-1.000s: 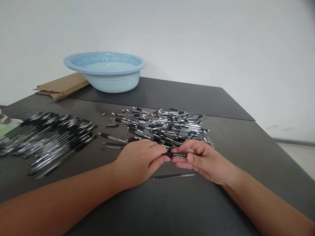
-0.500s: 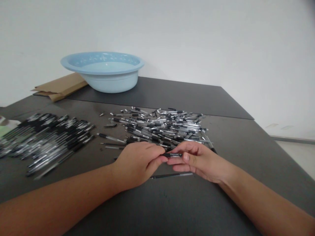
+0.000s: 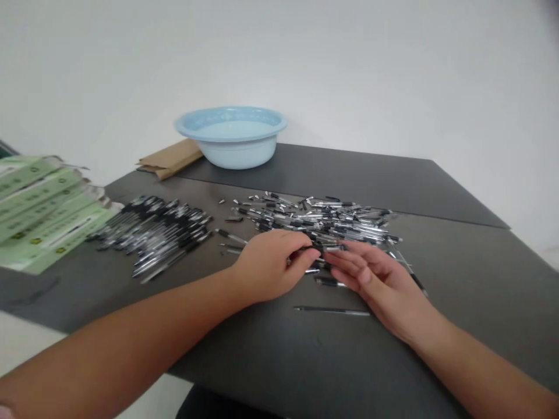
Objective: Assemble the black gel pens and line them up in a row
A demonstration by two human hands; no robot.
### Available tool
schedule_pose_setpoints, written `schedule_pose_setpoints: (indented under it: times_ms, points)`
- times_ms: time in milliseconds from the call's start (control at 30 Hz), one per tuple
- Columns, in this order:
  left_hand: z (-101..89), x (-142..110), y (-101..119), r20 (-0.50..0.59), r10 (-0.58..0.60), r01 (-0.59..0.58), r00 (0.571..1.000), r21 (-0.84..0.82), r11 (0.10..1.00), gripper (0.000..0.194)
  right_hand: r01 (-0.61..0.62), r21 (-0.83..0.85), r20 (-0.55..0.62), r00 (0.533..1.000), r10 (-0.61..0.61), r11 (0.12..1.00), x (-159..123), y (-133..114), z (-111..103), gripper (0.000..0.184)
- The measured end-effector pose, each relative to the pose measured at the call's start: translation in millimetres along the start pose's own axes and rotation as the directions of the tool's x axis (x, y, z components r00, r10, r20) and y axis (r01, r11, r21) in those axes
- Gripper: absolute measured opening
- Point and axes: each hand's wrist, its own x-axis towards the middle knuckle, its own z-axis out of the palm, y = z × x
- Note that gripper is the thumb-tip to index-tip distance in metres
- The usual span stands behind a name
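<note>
The view has swung left over the bench (image 3: pixel 283 349), so more of the green boxes (image 3: pixel 48 212) has come in. By the near side of the messy pile (image 3: pixel 336 220), the left hand's (image 3: pixel 271 265) grip pinches a pen (image 3: pixel 333 248), while the right hand's (image 3: pixel 388 286) grip is wide, maybe touching it. The pen lies long side to side, its free end pointing right; if the pinch slips, it could drop and get mixed in.

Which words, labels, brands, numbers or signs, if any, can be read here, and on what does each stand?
None is readable.
Green packaging: rows of printed marks, too blurred to read.
Pen in the left hand: too blurred.
Row of pens and heap of pens: any print is too small.
</note>
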Motion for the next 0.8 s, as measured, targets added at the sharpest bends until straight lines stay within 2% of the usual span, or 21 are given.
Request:
schedule_pose_setpoints:
  times_ms: [200, 400, 600, 700, 800]
  points:
    - [0.3, -10, 13, 0.080, 0.054, -0.059, 0.995, 0.057, 0.997, 0.034, 0.070, -0.263, -0.056, 0.995, -0.088, 0.962, -9, -2, 4, 0.036]
    - [4.8, -14, 8, 0.098, 0.147, -0.158, 0.984, 0.105, 0.982, 0.036, -0.073, -0.113, 0.036, 0.996, 0.078, 0.991, -5, -4, -2, 0.037]
    - [6.0, -18, 7, 0.093, 0.183, -0.194, 0.979, 0.130, 0.972, 0.031, -0.242, -0.039, 0.101, 0.964, 0.245, 0.969, -7, -12, -5, 0.035]
    - [6.0, -19, 9, 0.102, 0.187, -0.201, 0.977, 0.148, 0.968, 0.031, -0.272, -0.064, 0.120, 0.953, 0.278, 0.960, -8, -14, -7, 0.034]
    - [2.2, -19, 14, 0.100, 0.166, -0.181, 0.981, 0.170, 0.969, 0.030, -0.247, -0.089, 0.129, 0.958, 0.258, 0.965, -8, -13, -3, 0.037]
